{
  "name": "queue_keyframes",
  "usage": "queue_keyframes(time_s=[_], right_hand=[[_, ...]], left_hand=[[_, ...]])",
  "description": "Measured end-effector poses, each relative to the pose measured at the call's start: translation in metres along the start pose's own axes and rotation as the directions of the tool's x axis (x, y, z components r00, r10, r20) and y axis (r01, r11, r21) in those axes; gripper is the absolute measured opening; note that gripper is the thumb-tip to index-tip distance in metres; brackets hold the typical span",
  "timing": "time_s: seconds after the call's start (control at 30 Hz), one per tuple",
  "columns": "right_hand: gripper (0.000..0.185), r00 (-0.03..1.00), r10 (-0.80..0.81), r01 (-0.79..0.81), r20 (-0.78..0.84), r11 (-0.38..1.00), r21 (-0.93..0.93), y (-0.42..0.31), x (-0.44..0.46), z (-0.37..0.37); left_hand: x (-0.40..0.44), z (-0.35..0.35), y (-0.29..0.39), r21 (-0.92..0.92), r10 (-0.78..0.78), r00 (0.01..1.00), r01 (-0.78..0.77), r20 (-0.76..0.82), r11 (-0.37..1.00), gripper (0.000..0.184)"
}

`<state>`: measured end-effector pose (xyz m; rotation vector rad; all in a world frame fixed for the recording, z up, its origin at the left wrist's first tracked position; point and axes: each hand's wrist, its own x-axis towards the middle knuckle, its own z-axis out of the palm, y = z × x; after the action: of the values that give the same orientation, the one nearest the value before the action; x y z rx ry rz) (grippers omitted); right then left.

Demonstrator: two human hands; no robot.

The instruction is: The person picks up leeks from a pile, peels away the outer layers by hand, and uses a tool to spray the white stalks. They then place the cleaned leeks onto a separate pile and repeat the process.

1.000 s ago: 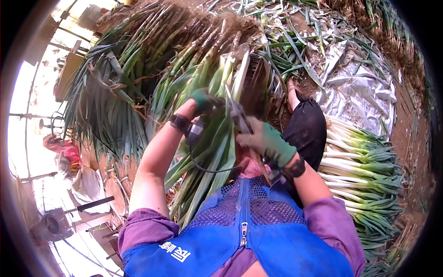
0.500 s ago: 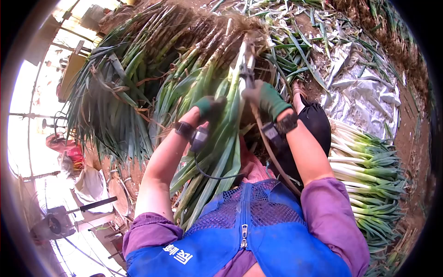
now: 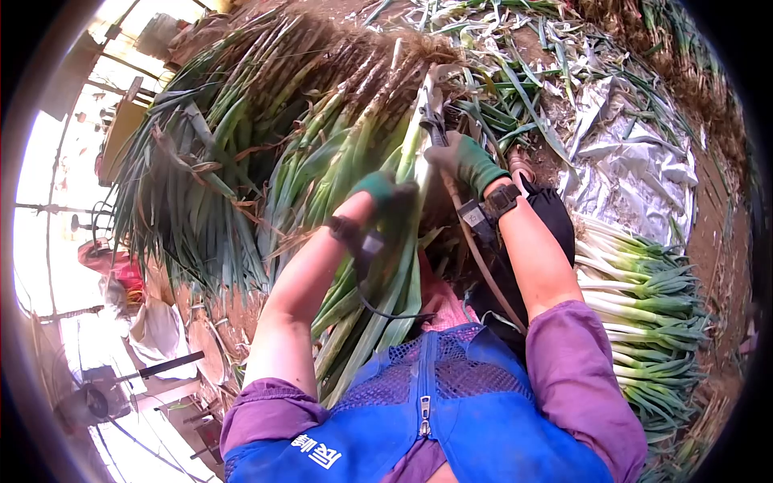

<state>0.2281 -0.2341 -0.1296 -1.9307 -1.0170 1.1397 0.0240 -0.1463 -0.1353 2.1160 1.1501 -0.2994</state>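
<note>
In its green glove, my right hand (image 3: 465,161) is wrapped round a dark air blow gun (image 3: 433,125). A brown hose (image 3: 473,253) runs from it down towards my lap. My left hand (image 3: 388,193), gloved too and slightly smeared by motion, is closed round a long green onion (image 3: 420,145). The stalk's pale root end points away from me, close beside the gun's nozzle. Long green leaves (image 3: 370,322) hang below my left hand across my lap. Just beyond lies a heap of untrimmed green onions (image 3: 322,153) with brown, hairy roots.
Cleaned green onions (image 3: 636,314) with white stems lie in a row at my right. Beyond them a crumpled silver sheet (image 3: 636,161) covers the ground. Leaf scraps (image 3: 515,80) litter the soil ahead. A fan-like machine (image 3: 101,394) stands at the left.
My left hand has moved to the right and slightly down, nearer my right hand. The blow gun has shifted only a little.
</note>
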Motion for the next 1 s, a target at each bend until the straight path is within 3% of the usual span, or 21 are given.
queue_keyframes(time_s=[0.03, 0.13, 0.17, 0.27, 0.37, 0.47, 0.5, 0.6, 0.73, 0.83, 0.93, 0.97, 1.0], right_hand=[[0.06, 0.995, 0.07, -0.082, 0.072, 0.98, 0.18, 0.011, 0.01, 0.001], [0.066, 0.998, 0.051, -0.051, -0.022, 0.999, 0.007, 0.011, 0.006, -0.007], [0.068, 0.998, 0.028, -0.032, -0.065, 0.998, -0.057, 0.021, 0.013, -0.004], [0.071, 0.997, -0.078, 0.078, -0.026, 0.997, 0.012, 0.023, 0.005, 0.011], [0.069, 1.0, -0.018, 0.017, -0.012, 0.997, -0.077, 0.016, 0.0, 0.01], [0.067, 1.0, -0.017, 0.014, -0.016, 0.989, -0.144, 0.009, -0.008, 0.012], [0.066, 1.0, -0.016, 0.013, -0.018, 0.986, -0.168, 0.007, -0.011, 0.012], [0.064, 0.998, 0.02, -0.031, -0.063, 0.985, -0.171, 0.009, -0.003, 0.008], [0.072, 0.978, 0.103, -0.132, -0.182, 0.979, -0.155, 0.0, -0.02, 0.006], [0.065, 0.994, 0.105, -0.109, -0.036, 0.977, -0.183, -0.012, -0.043, 0.013], [0.062, 0.992, 0.046, -0.011, 0.114, 0.958, -0.287, -0.014, -0.069, 0.022], [0.06, 0.992, 0.034, 0.001, 0.119, 0.959, -0.285, -0.011, -0.075, 0.024], [0.058, 0.992, 0.024, 0.011, 0.121, 0.96, -0.281, -0.007, -0.08, 0.025]], left_hand=[[0.005, 0.006, -0.011, -0.125, 0.026, 0.998, -0.019, 0.052, 0.992, 0.063], [-0.008, 0.011, -0.022, -0.236, 0.032, 0.996, -0.013, 0.077, 0.972, 0.061], [-0.019, 0.008, -0.019, -0.194, 0.027, 0.997, -0.012, 0.078, 0.981, 0.06], [-0.041, 0.004, -0.016, -0.283, -0.027, 0.994, 0.056, 0.103, 0.957, 0.059], [-0.043, 0.003, -0.022, -0.255, 0.008, 0.996, 0.015, 0.088, 0.967, 0.061], [-0.055, 0.002, -0.009, -0.118, -0.007, 0.999, 0.011, 0.04, 0.993, 0.064], [-0.052, 0.0, -0.008, -0.066, 0.007, 0.993, 0.001, 0.12, 0.998, 0.067], [-0.06, 0.008, -0.005, 0.087, 0.075, 0.992, -0.084, 0.097, 0.993, 0.067], [-0.075, 0.0, 0.006, -0.055, 0.015, 0.995, -0.009, 0.101, 0.998, 0.068], [-0.063, 0.006, -0.005, 0.001, 0.022, 0.993, -0.022, 0.119, 1.0, 0.065], [-0.049, -0.012, 0.003, 0.353, 0.009, 0.967, -0.101, 0.253, 0.93, 0.06], [-0.041, -0.022, 0.009, 0.394, -0.089, 0.963, -0.02, 0.255, 0.919, 0.056], [-0.047, -0.034, 0.02, 0.259, -0.123, 0.984, 0.086, 0.13, 0.962, 0.056]])
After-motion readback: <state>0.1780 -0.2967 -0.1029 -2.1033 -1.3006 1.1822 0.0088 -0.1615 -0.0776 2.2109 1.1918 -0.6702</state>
